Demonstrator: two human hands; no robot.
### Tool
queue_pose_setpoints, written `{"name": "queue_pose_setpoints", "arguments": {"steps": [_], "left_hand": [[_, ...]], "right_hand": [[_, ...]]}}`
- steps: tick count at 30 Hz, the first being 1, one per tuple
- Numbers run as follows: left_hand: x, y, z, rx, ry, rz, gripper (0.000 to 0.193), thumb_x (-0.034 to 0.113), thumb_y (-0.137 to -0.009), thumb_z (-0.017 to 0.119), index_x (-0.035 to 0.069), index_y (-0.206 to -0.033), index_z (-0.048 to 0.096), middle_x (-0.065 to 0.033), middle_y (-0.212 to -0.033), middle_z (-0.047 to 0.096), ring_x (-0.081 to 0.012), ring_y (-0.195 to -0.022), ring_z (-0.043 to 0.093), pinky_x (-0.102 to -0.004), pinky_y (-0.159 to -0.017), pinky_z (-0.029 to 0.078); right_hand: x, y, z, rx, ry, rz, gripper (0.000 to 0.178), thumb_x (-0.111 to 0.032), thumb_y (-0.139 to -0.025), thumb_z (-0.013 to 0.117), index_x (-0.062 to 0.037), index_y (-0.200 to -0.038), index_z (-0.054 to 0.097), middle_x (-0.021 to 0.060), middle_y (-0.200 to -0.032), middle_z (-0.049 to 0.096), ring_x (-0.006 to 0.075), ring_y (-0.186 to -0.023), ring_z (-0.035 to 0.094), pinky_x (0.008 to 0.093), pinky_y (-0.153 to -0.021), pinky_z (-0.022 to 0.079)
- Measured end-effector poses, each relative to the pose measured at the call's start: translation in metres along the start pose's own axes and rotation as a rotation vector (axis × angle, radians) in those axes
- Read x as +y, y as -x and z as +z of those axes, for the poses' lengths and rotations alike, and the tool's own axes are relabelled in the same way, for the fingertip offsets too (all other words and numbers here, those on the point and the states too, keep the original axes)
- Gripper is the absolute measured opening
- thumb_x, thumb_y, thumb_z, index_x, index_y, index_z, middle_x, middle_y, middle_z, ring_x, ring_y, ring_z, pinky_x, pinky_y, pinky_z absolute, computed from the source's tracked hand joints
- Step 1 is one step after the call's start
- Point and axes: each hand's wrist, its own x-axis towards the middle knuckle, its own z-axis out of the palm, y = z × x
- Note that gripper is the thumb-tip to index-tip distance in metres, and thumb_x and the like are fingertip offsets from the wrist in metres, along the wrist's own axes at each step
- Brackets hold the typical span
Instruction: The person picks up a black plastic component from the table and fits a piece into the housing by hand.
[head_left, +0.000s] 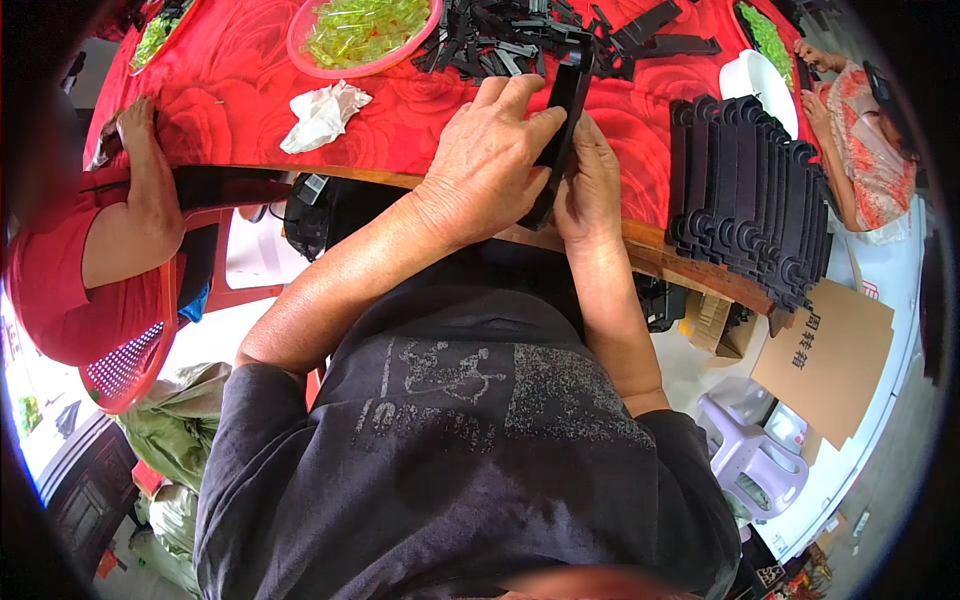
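Observation:
A long black plastic part (569,92) with rounded ends stands tilted between my hands, above the table's near edge. Around its right side and lower half wraps my right hand (588,190), gripping it. The fingers of my left hand (492,155) press against its left side, bent and closed on it; what the fingertips touch is partly hidden. Just beyond the hands lies a loose heap of smaller black plastic pieces (490,40). To the right, a row of similar long black parts (745,190) is stacked closely along the table edge.
A red patterned cloth (235,115) covers the table. On it are a pink bowl (298,52) of yellow-green clear pieces, a crumpled white tissue (325,115) and a white bowl (787,95). People sit at left and far right. Cardboard (830,370) and a purple stool (755,455) stand lower right.

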Motion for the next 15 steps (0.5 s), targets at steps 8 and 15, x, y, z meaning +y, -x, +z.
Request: {"name": "queue_pose_setpoints", "arguments": {"steps": [8,15], "left_hand": [[-0.0045,0.0022,0.0035,-0.043,-0.021,-0.001,0.048,0.01,-0.07,0.071,0.002,-0.115,0.062,-0.0223,-0.126,0.053,-0.0396,-0.113,0.053,-0.0433,-0.095,0.047],[-0.008,0.0039,0.007,-0.025,0.017,-0.016,0.046,0.009,-0.07,0.071,0.001,-0.115,0.062,-0.0231,-0.125,0.054,-0.0405,-0.114,0.053,-0.0434,-0.096,0.047]], "right_hand": [[0.0048,0.0002,-0.0027,0.003,0.05,-0.008,0.032,-0.024,-0.098,0.057,-0.001,-0.12,0.059,0.0037,-0.105,0.065,0.0125,-0.092,0.062,0.0266,-0.082,0.053],[0.0012,0.0027,0.0025,0.011,0.088,0.006,0.032,-0.026,-0.099,0.056,0.0003,-0.116,0.06,0.0073,-0.099,0.067,0.0159,-0.084,0.065,0.0284,-0.076,0.055]]}}
